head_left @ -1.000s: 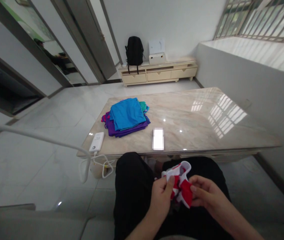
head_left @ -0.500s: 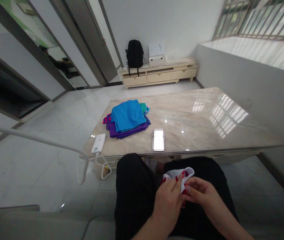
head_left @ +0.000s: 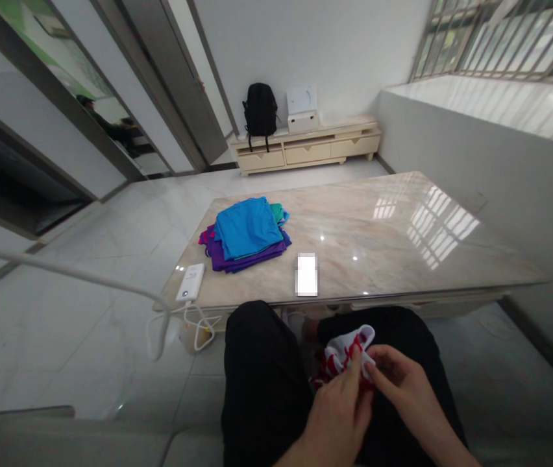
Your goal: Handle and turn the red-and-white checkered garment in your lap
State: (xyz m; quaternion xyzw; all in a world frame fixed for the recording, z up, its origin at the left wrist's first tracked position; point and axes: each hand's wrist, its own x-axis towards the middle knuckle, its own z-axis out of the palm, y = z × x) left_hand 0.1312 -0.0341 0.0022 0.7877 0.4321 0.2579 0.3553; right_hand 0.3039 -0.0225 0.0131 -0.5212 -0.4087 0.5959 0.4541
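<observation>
Two hands meet over the lap at the bottom of the view — the left hand (head_left: 337,415) and the right hand (head_left: 403,392) both pinch a small red-and-white cloth (head_left: 347,353), bunched between the fingertips above the black trousers (head_left: 261,376). Neither hand is slack; each grips an edge of the fabric, the left from about 7 o'clock of the bundle and the right from 4 o'clock. The cloth sits crumpled rather than flat, so the step in hand looks like sorting out its edges — finding corners or a seam. Any next move would call for spreading the fabric so its shape can be read; a tight two-handed bunch hides which side is which.

Ahead at 12 o'clock stands a marble table (head_left: 403,259). On it, toward 11 o'clock, lies a stack of folded clothes (head_left: 245,233), blue on top. Near the table's front edge rest a white power bank (head_left: 189,282) and a phone (head_left: 306,274), well apart from the hands.
</observation>
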